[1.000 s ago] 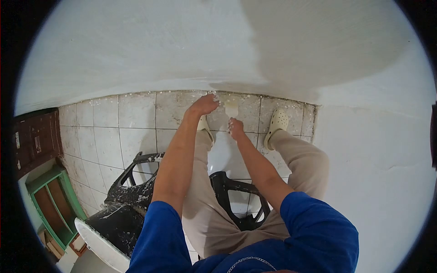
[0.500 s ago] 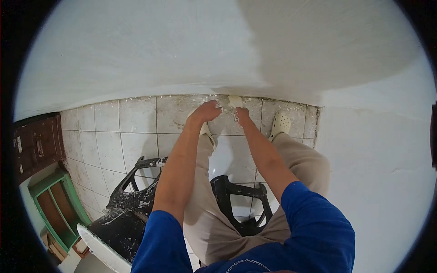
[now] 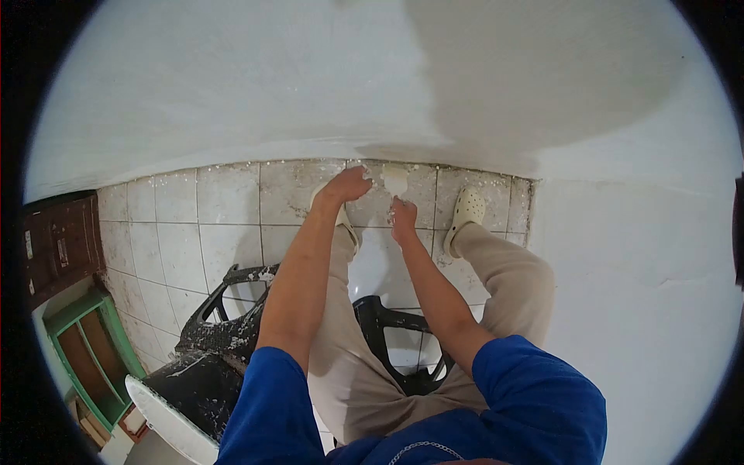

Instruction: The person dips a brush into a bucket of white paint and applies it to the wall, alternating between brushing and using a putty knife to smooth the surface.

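Observation:
My right hand [image 3: 404, 214] is closed around the handle of a putty knife [image 3: 395, 181]. Its broad, pale blade points toward the foot of the white wall [image 3: 310, 93], over the dirty edge of the floor. Just left of the blade, my left hand [image 3: 349, 185] is closed, and a small whitish bit shows by its fingertips. What it holds, if anything, I cannot make out.
Pale floor tiles [image 3: 229, 194] with white specks meet the wall. My clogs [image 3: 468, 209] stand either side of my hands. A black paint-spattered plastic stool [image 3: 225, 329], a white-rimmed black bucket [image 3: 190, 391] and a green frame [image 3: 93, 349] are at lower left.
My right hand has drawn back from the wall and slightly left, bringing the putty knife with it, so more of the blade shows. My left hand has shifted slightly left.

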Action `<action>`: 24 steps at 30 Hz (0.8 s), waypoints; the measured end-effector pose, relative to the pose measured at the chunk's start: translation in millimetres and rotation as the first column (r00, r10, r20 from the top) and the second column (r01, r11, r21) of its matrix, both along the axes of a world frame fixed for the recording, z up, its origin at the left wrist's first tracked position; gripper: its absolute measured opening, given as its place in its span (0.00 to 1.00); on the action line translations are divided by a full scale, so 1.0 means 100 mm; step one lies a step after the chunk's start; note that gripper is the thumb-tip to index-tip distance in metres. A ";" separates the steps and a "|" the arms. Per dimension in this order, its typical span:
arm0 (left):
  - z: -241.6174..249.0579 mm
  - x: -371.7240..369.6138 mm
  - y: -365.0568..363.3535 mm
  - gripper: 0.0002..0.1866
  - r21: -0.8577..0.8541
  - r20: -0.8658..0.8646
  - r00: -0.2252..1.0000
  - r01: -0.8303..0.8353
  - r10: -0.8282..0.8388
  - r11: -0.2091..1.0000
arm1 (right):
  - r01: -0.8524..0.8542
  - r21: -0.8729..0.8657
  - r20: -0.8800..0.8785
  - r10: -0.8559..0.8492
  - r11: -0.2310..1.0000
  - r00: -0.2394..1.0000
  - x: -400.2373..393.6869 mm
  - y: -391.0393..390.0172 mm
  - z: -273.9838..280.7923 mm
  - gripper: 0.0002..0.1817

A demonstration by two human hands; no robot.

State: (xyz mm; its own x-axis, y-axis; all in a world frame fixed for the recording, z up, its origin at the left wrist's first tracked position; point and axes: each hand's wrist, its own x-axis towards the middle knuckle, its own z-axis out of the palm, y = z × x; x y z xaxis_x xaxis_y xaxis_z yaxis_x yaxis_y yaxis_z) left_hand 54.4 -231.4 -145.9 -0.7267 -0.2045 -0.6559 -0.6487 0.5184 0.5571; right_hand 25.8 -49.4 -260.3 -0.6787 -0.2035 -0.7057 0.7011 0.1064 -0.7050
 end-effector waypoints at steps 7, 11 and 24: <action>0.00 0.01 -0.06 0.28 0.008 0.030 1.000 -0.002 0.002 1.000 | -0.093 -0.023 0.101 0.095 0.995 0.990 -0.41 -0.21 -0.68 0.13; 0.02 -0.01 -0.05 0.29 -0.005 -0.010 1.000 -0.002 0.002 1.000 | -0.074 -0.040 0.046 0.075 0.996 0.996 -0.56 -0.39 -0.62 0.12; -0.12 0.07 -0.06 0.32 0.028 0.048 0.999 -0.001 0.000 1.000 | -0.004 0.115 -0.078 0.013 0.993 0.997 0.02 0.12 0.05 0.14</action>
State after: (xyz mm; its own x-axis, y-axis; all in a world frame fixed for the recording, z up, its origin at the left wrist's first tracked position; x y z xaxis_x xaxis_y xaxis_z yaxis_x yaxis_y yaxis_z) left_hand 61.6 -237.8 -157.4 -0.6942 -0.1856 -0.6955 -0.6752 0.5028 0.5398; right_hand 27.6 -37.2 -255.4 -0.7317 -0.1302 -0.6690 0.6427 0.1951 -0.7409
